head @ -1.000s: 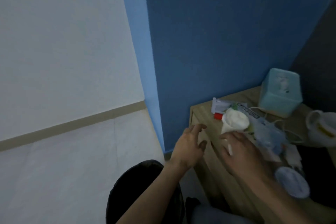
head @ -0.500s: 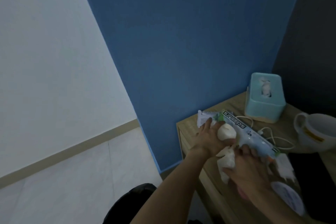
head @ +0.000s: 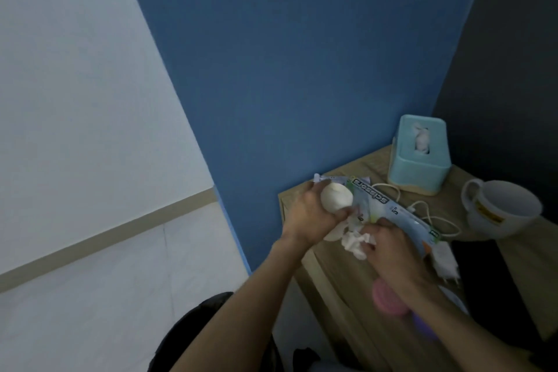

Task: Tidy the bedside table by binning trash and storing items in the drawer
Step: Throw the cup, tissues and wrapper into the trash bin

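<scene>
Gathers trash from tabletop (head: 371, 166), centre right.
Now grips white wad (head: 335, 198) in once-open fingers of left hand (head: 308, 216), tissue (head: 356, 243) in curled fingers of right hand (head: 389, 251); readies binning.

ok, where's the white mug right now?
Head view, far right: the white mug sits on the bedside table, front-right of the teal tissue box, white cable to its left.

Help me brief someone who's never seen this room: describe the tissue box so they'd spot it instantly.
Find the wooden bedside table below the blue wall. The tissue box stands at its far edge. It alone is teal and boxy, a white tissue poking from its top, unlike the round white mug nearby.
</scene>
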A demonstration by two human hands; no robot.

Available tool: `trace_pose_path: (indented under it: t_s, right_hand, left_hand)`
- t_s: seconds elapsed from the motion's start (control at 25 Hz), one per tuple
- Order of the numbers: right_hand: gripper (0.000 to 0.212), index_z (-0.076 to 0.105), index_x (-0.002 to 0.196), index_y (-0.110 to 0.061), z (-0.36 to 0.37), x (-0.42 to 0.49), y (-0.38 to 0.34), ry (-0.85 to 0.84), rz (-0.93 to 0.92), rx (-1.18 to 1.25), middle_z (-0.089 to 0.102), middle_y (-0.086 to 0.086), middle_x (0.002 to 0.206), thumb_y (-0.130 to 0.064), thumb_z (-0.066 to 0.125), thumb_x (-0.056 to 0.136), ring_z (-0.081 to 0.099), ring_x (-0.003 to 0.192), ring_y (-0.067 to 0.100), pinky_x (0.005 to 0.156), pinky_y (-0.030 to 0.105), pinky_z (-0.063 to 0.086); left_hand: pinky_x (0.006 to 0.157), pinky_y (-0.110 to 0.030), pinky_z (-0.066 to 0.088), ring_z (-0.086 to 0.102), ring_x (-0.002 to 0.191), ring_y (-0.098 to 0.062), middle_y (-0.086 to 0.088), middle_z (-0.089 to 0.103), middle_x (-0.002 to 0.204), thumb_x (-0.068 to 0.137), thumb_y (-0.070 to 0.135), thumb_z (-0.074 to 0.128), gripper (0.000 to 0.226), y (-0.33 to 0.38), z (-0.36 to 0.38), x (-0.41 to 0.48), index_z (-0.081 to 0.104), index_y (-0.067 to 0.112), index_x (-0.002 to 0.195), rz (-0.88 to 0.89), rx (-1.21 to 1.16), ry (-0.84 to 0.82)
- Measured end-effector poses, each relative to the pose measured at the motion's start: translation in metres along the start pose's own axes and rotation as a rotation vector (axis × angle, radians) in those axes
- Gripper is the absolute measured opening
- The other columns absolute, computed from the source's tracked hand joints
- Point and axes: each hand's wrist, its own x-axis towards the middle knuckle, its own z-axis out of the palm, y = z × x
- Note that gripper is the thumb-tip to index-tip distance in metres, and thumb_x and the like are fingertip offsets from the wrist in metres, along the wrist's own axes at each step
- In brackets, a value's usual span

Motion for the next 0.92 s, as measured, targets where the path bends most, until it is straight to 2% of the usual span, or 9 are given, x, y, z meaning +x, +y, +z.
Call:
trace_pose_path:
  t_s: [0.16, 0.28, 0.4, 0.56, 0.68, 0.8, 0.92]
  right_hand:
    - [0.015, 0.073, 0.088, -0.008, 0.002, 0.002, -0.051, 0.049, -0.152, 0.057, 0.069, 0.013, 0.092, -0.014, 0.064, 0.077, 0.064, 0.085, 0.029, 0.074, 0.031, 0.049]
    - [0.013, 0.072, 0.084, -0.002, 0.022, -0.005, -0.101, -0.007, -0.232, 0.174, 0.067, 0.015, 0.083, -0.007, 0.07, 0.072, 0.062, 0.077, 0.031, 0.066, 0.025, 0.038]
    - [0.011, 0.07, 0.078, -0.001, 0.055, -0.025, -0.153, -0.127, -0.319, 0.207, 0.065, 0.016, 0.077, -0.006, 0.072, 0.069, 0.061, 0.07, 0.032, 0.06, 0.029, 0.041]
    - [0.009, 0.068, 0.075, 0.0, 0.117, -0.061, -0.191, -0.336, -0.373, 0.108, 0.068, 0.021, 0.081, -0.008, 0.063, 0.073, 0.063, 0.077, 0.035, 0.061, 0.034, 0.043]
    - [0.014, 0.07, 0.083, -0.007, 0.165, -0.091, -0.195, -0.524, -0.339, -0.001, 0.07, 0.016, 0.09, -0.013, 0.058, 0.077, 0.063, 0.084, 0.031, 0.062, 0.03, 0.04]
    - [0.016, 0.07, 0.09, -0.013, 0.198, -0.109, -0.188, -0.652, -0.236, -0.043, 0.069, 0.012, 0.093, -0.017, 0.057, 0.08, 0.062, 0.088, 0.028, 0.065, 0.027, 0.043]
    - [0.016, 0.07, 0.089, -0.014, 0.217, -0.108, -0.178, -0.663, -0.191, -0.053, 0.069, 0.01, 0.09, -0.02, 0.059, 0.079, 0.063, 0.085, 0.026, 0.066, 0.027, 0.045]
  left_hand:
    - [0.094, -0.033, 0.046, 0.055, 0.113, -0.023, -0.003, 0.052, 0.125, 0.072, 0.048, 0.073, 0.066, -0.028, -0.068, -0.039, 0.052, 0.021, 0.128, -0.138, 0.045, 0.187]
    - [0.095, -0.035, 0.045, 0.054, 0.113, -0.023, -0.002, 0.052, 0.126, 0.072, 0.051, 0.071, 0.068, -0.064, -0.113, -0.084, 0.05, 0.022, 0.13, -0.273, 0.083, 0.264]
    - [0.099, -0.033, 0.042, 0.052, 0.117, -0.021, -0.002, 0.05, 0.127, 0.071, 0.049, 0.072, 0.072, -0.108, -0.137, -0.144, 0.048, 0.02, 0.132, -0.436, 0.087, 0.307]
    - [0.099, -0.032, 0.041, 0.051, 0.12, -0.021, -0.003, 0.048, 0.129, 0.069, 0.045, 0.074, 0.074, -0.167, -0.128, -0.224, 0.046, 0.021, 0.133, -0.65, 0.047, 0.278]
    - [0.098, -0.036, 0.044, 0.05, 0.12, -0.021, -0.001, 0.046, 0.129, 0.068, 0.046, 0.073, 0.074, -0.202, -0.101, -0.267, 0.044, 0.024, 0.132, -0.767, -0.009, 0.232]
    - [0.098, -0.039, 0.045, 0.048, 0.122, -0.02, 0.001, 0.042, 0.133, 0.069, 0.048, 0.071, 0.075, -0.225, -0.077, -0.28, 0.041, 0.026, 0.134, -0.804, -0.027, 0.178]
    - [0.098, -0.038, 0.044, 0.046, 0.123, -0.02, 0.0, 0.043, 0.132, 0.071, 0.048, 0.07, 0.075, -0.236, -0.065, -0.27, 0.04, 0.026, 0.135, -0.783, -0.013, 0.152]
